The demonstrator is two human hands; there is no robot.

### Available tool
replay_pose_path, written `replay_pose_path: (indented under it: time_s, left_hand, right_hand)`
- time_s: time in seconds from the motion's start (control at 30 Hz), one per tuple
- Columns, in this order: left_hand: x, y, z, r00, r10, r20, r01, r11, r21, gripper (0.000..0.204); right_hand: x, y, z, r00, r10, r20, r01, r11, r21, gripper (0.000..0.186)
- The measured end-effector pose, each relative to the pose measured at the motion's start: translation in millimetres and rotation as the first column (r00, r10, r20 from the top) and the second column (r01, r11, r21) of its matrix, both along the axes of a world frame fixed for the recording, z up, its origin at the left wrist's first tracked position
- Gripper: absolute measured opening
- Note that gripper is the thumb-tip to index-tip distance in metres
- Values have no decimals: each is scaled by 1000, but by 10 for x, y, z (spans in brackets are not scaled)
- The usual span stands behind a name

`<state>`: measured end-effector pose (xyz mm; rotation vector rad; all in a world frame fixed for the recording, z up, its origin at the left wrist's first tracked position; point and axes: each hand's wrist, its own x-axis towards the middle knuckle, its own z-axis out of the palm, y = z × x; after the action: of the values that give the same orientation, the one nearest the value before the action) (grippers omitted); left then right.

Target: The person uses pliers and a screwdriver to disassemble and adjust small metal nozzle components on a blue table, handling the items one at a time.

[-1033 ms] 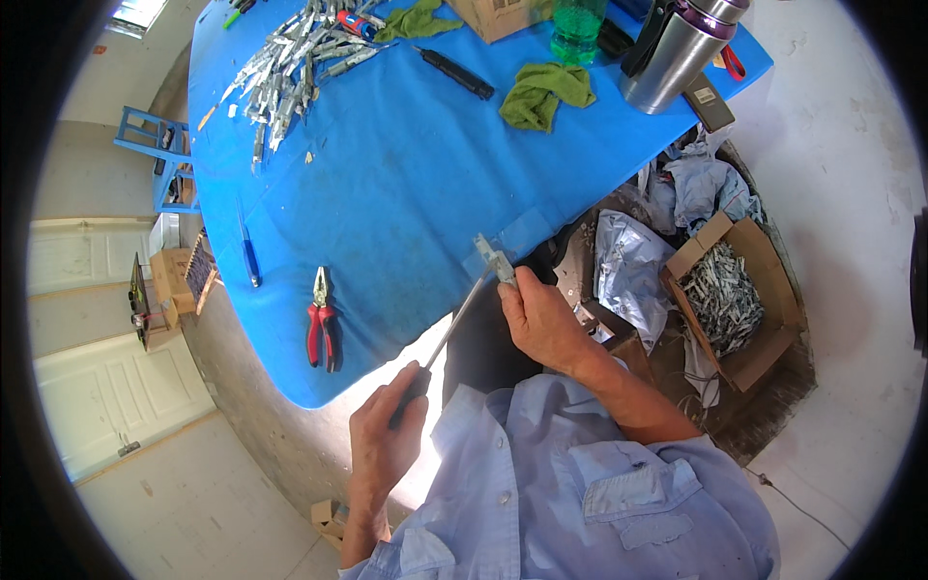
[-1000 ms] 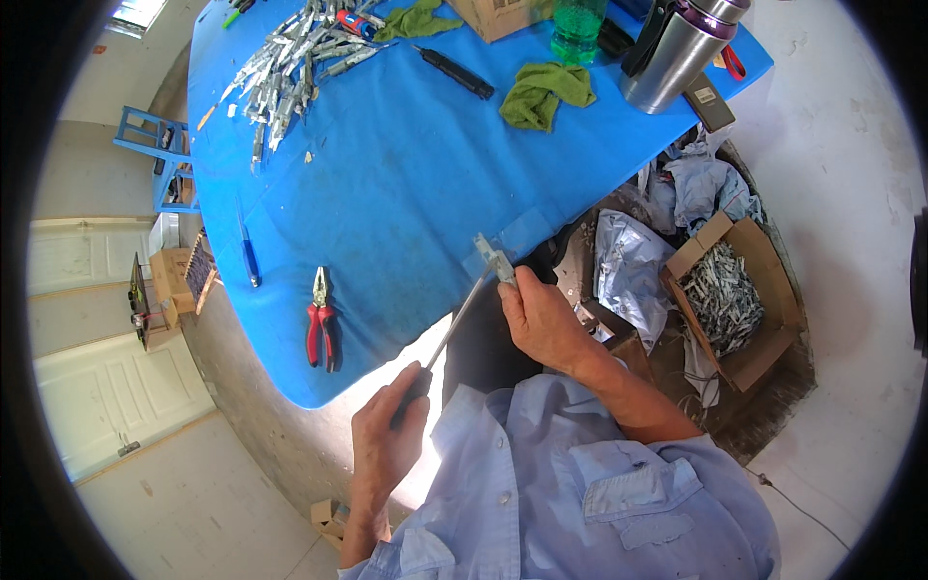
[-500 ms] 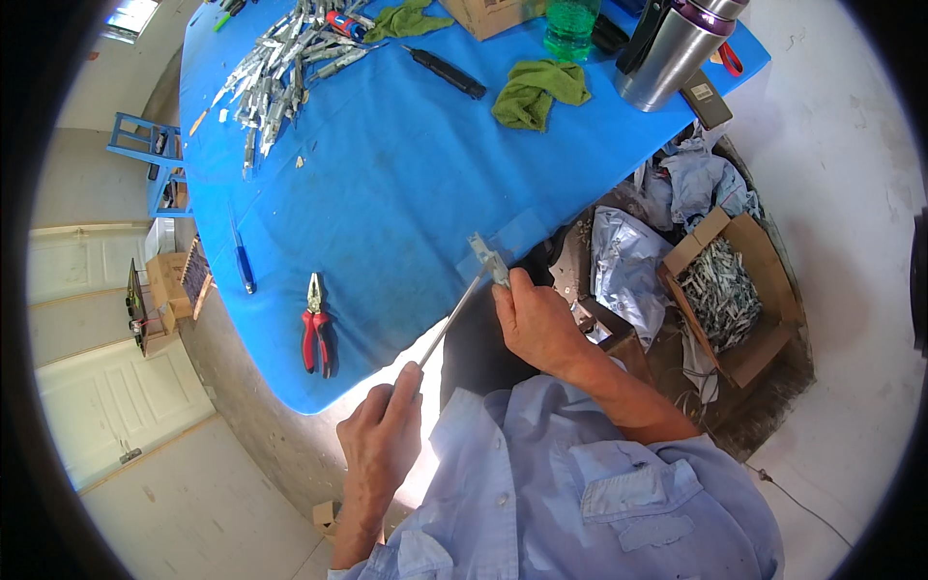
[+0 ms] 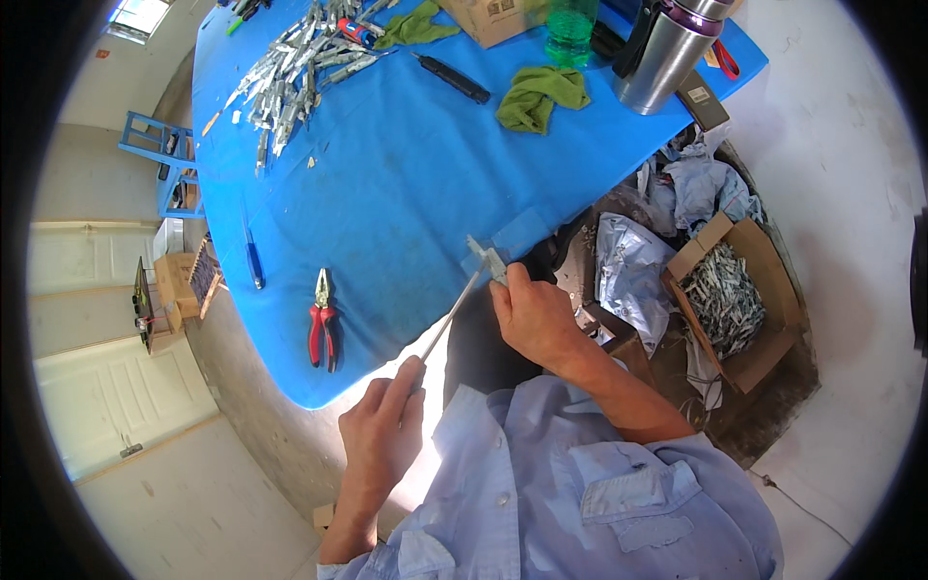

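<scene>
My left hand (image 4: 383, 427) is closed around the handle of a screwdriver (image 4: 450, 318), whose long thin metal shaft slants up to the right. Its tip meets a small grey metal piece (image 4: 490, 261), jagged at the upper end, just over the near edge of the blue-covered table. The lower end of that piece is pinched in my right hand (image 4: 537, 317); the fingers cover part of it. On the table to the left lie red-and-black pliers (image 4: 323, 321) and a blue-handled screwdriver (image 4: 253, 259).
A heap of grey metal pieces (image 4: 285, 92) covers the table's far left. Farther right are a black pen-shaped tool (image 4: 452, 78), a green cloth (image 4: 541, 99) and a steel flask (image 4: 667, 60). Below the table's right edge, an open cardboard box (image 4: 773, 333) holds similar pieces beside silvery bags (image 4: 630, 275).
The view has shifted a little, so the table things appear slightly to the right. Both hands keep their grips; the grey piece and the screwdriver tip have barely moved.
</scene>
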<state>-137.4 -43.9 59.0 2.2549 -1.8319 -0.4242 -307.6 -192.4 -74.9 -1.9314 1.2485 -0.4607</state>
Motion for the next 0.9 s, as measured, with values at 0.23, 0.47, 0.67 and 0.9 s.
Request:
replay_pose_path:
  time_s: [0.23,0.47,0.67,0.9]
  left_hand:
    - [9,35,-102,916,158,-369,-158,987,31,41]
    - [44,14,-103,822,317,-473,-215,942,259,44]
    - [181,32,-160,693,368,-620,-171,919,355,44]
    - [391,83,-278,73,548,-833,-143,833,535,44]
  right_hand:
    - [-20,-12,-43,997,-1,81,-5,998,69,27]
    - [-59,-72,29,998,41,52,-48,986,160,28]
    - [-84,-74,-58,991,66,116,-82,986,144,27]
    - [-98,-89,-130,983,104,150,-117,990,78,27]
